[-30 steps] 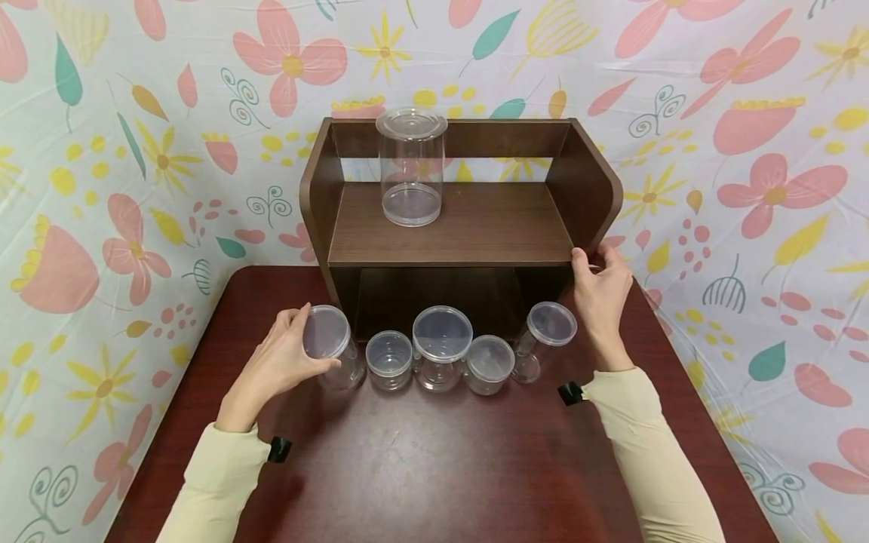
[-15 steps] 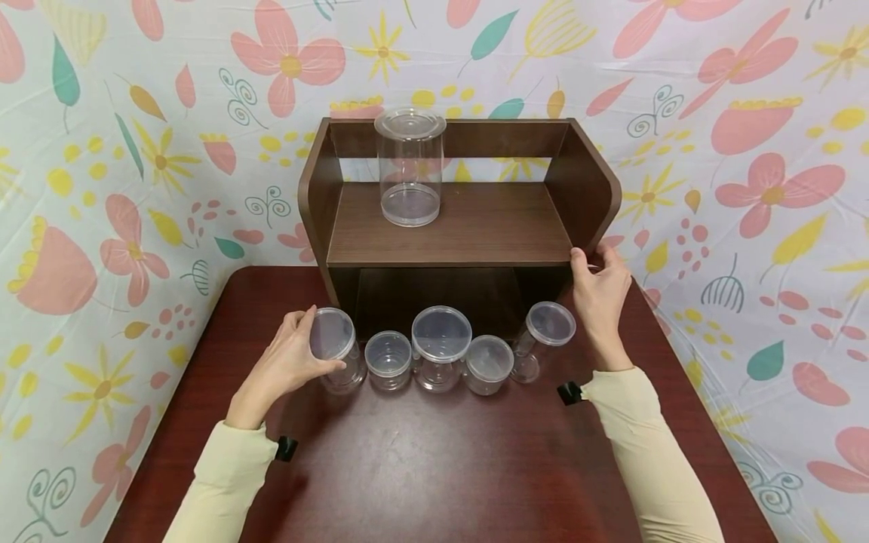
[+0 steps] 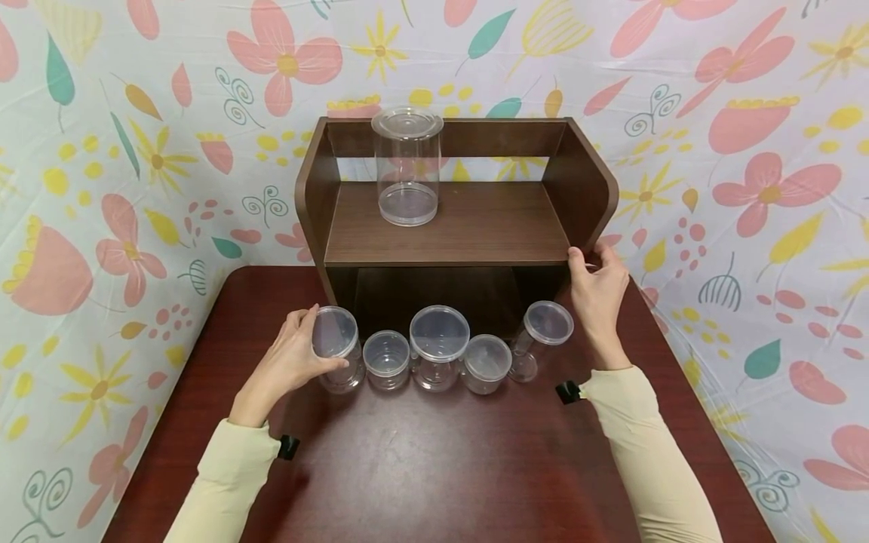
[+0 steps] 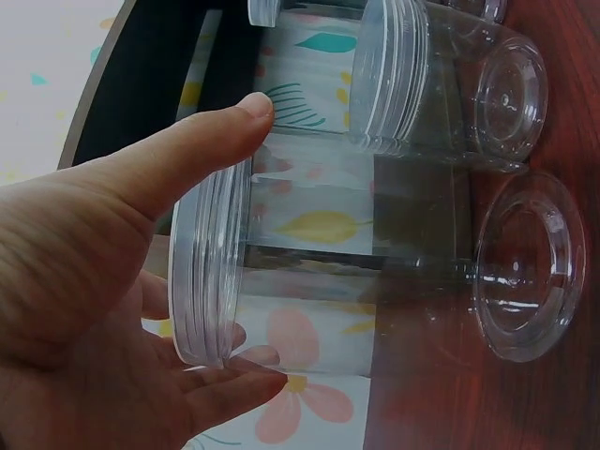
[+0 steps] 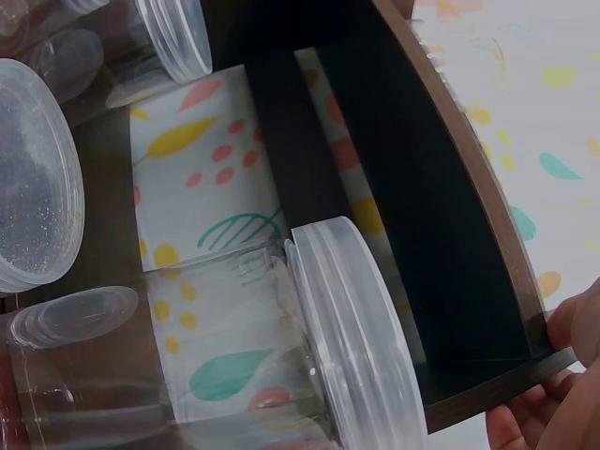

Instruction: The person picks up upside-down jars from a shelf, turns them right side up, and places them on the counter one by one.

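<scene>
My left hand [image 3: 288, 358] holds a clear plastic jar [image 3: 337, 329] with a translucent screw lid, at the left end of a row on the table. In the left wrist view the thumb [image 4: 202, 145] lies on one side of the lid [image 4: 202, 277], with the fingers round the far side. The jar stands upright beside a short lidded jar [image 3: 387, 354]. My right hand [image 3: 600, 298] grips the right side of a dark brown two-tier shelf [image 3: 448, 226], thumb at the front edge. In the right wrist view its fingertips [image 5: 506, 431] curl under the board's corner.
Along the shelf's front stand a wider tall jar [image 3: 440, 332], another short jar [image 3: 486, 360] and a slim tall jar [image 3: 548, 324]. A large clear jar [image 3: 408, 170] sits on the upper tier. The reddish table [image 3: 407, 475] meets a floral backdrop [image 3: 767, 249].
My left hand and its jar have slid slightly right, closer to the short jar. The right hand keeps its grip on the shelf. The head view has shifted a little.
</scene>
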`<action>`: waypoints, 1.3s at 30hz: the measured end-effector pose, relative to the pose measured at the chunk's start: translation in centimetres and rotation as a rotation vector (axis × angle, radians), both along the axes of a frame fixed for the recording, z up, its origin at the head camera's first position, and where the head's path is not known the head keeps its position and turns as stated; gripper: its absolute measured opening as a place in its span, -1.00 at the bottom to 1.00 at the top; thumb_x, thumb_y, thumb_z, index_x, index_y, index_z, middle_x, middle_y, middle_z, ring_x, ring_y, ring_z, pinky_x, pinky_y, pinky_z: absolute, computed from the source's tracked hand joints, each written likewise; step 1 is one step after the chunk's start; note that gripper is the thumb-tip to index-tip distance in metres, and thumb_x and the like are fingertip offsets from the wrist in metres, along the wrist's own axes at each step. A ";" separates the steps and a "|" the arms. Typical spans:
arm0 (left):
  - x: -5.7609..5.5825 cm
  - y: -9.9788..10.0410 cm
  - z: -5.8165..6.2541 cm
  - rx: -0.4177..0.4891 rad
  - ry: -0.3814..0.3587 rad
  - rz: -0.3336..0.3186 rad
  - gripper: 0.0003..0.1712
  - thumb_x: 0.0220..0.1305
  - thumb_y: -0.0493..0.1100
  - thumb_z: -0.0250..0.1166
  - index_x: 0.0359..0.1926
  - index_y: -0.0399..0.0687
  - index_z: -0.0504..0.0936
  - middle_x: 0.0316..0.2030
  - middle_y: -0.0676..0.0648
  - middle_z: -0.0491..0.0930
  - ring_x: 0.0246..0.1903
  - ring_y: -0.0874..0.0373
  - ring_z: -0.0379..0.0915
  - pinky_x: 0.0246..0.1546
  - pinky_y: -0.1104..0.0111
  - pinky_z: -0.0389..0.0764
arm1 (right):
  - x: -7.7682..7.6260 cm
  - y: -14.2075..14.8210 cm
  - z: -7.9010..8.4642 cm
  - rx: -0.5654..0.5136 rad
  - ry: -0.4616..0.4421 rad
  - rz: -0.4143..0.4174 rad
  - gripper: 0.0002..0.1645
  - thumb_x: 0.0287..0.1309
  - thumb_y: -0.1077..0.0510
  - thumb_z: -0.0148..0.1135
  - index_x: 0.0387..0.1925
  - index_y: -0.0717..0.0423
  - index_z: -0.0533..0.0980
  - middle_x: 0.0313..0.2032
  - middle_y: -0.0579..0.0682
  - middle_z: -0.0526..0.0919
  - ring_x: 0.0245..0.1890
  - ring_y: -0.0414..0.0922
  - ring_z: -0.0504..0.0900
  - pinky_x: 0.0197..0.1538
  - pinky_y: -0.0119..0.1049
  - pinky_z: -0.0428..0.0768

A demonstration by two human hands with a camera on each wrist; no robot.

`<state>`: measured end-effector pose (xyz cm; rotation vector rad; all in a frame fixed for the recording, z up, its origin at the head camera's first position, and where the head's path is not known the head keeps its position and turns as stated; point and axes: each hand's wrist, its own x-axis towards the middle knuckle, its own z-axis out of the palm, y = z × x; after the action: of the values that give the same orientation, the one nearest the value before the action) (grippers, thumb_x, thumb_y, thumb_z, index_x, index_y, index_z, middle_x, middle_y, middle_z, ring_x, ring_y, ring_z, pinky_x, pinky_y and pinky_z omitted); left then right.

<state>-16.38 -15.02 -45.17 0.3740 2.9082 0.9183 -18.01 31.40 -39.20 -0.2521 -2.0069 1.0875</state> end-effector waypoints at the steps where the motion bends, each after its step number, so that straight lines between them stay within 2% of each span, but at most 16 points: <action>1: 0.0 0.0 0.0 0.000 -0.001 0.001 0.35 -0.04 0.01 0.68 0.56 -0.43 0.05 0.34 -0.49 0.17 0.28 -0.37 0.23 0.22 -0.20 0.43 | 0.0 0.0 0.0 -0.001 0.000 0.001 -0.72 0.26 0.20 0.33 -0.17 0.42 0.64 -0.28 0.27 0.70 -0.39 -0.46 0.49 -0.22 -0.59 0.44; 6: 0.1 -0.1 0.0 -0.004 -0.014 -0.004 0.38 -0.04 0.05 0.68 0.57 -0.40 0.02 0.36 -0.48 0.15 0.30 -0.37 0.21 0.23 -0.21 0.42 | 0.0 0.0 -0.1 -0.013 0.007 0.009 -0.72 0.26 0.21 0.33 -0.18 0.43 0.64 -0.29 0.25 0.69 -0.39 -0.44 0.50 -0.21 -0.59 0.46; 9: 0.2 -0.2 0.2 -0.014 -0.025 -0.003 0.44 -0.04 0.14 0.67 0.59 -0.39 -0.04 0.41 -0.48 0.10 0.35 -0.38 0.16 0.23 -0.26 0.40 | 0.0 -0.1 -0.2 -0.015 0.006 0.010 -0.71 0.25 0.21 0.32 -0.18 0.43 0.64 -0.29 0.24 0.68 -0.38 -0.44 0.50 -0.21 -0.59 0.46; 13: 0.5 -0.2 1.2 -0.011 -0.024 0.021 0.45 0.05 0.28 0.58 0.60 -0.38 -0.09 0.48 -0.48 0.01 0.43 -0.42 0.06 0.30 -0.31 0.27 | 0.0 -0.1 -0.2 -0.016 0.000 0.009 -0.71 0.26 0.20 0.32 -0.16 0.42 0.64 -0.29 0.20 0.68 -0.37 -0.44 0.51 -0.20 -0.59 0.47; 16: 0.8 -0.1 2.9 0.010 0.000 0.033 0.38 0.15 0.30 0.51 0.60 -0.39 -0.08 0.50 -0.48 0.00 0.45 -0.43 0.02 0.36 -0.32 0.17 | 0.0 -0.2 -0.3 -0.018 0.000 0.010 -0.71 0.26 0.20 0.32 -0.17 0.42 0.64 -0.29 0.18 0.67 -0.37 -0.43 0.51 -0.20 -0.59 0.47; 20: 1.6 0.3 5.7 0.043 0.032 0.025 0.30 0.23 0.29 0.45 0.60 -0.36 -0.06 0.53 -0.43 -0.01 0.46 -0.38 0.04 0.36 -0.28 0.19 | 0.1 -0.1 -0.3 -0.019 0.007 0.010 -0.72 0.25 0.21 0.31 -0.19 0.42 0.64 -0.31 0.17 0.67 -0.38 -0.42 0.50 -0.20 -0.58 0.46; 24: 2.5 1.1 8.6 0.070 0.057 -0.002 0.23 0.30 0.28 0.40 0.62 -0.30 -0.06 0.55 -0.35 0.00 0.48 -0.28 0.06 0.39 -0.21 0.20 | 0.0 -0.1 -0.3 -0.020 0.013 0.014 -0.73 0.25 0.22 0.32 -0.21 0.43 0.63 -0.32 0.18 0.66 -0.38 -0.41 0.50 -0.21 -0.57 0.46; 27: 2.6 1.9 10.7 0.094 0.086 -0.038 0.18 0.33 0.27 0.38 0.62 -0.27 -0.04 0.55 -0.31 0.03 0.50 -0.24 0.06 0.41 -0.18 0.17 | 0.0 -0.1 -0.2 -0.017 0.015 0.015 -0.73 0.25 0.22 0.32 -0.22 0.44 0.62 -0.32 0.18 0.66 -0.38 -0.41 0.50 -0.20 -0.57 0.46; 32: 1.5 3.2 13.7 0.168 0.139 -0.094 0.11 0.36 0.25 0.36 0.63 -0.20 0.02 0.55 -0.24 0.09 0.51 -0.14 0.06 0.44 -0.12 0.16 | -0.1 0.0 -0.1 -0.014 0.012 0.010 -0.72 0.26 0.21 0.31 -0.22 0.44 0.62 -0.33 0.16 0.66 -0.39 -0.43 0.50 -0.21 -0.58 0.46; 37: -1.1 4.8 15.9 0.289 0.181 -0.117 0.03 0.39 0.13 0.38 0.62 -0.19 0.05 0.51 -0.22 0.18 0.45 -0.10 0.17 0.43 0.01 0.24 | -0.1 0.0 -0.1 -0.018 0.010 0.010 -0.72 0.26 0.21 0.31 -0.22 0.44 0.61 -0.35 0.07 0.63 -0.38 -0.42 0.50 -0.21 -0.58 0.46; 39: -2.3 5.4 16.5 0.336 0.177 -0.119 0.02 0.39 0.07 0.38 0.61 -0.22 0.05 0.49 -0.22 0.20 0.44 -0.09 0.20 0.43 0.09 0.26 | -0.2 0.0 -0.1 -0.016 0.010 0.012 -0.73 0.26 0.22 0.31 -0.22 0.45 0.61 -0.36 0.07 0.62 -0.38 -0.41 0.50 -0.21 -0.57 0.46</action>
<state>-18.68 -9.63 -28.70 0.6724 2.8378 1.4237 -18.19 31.35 -39.30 -0.2425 -1.9934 1.1110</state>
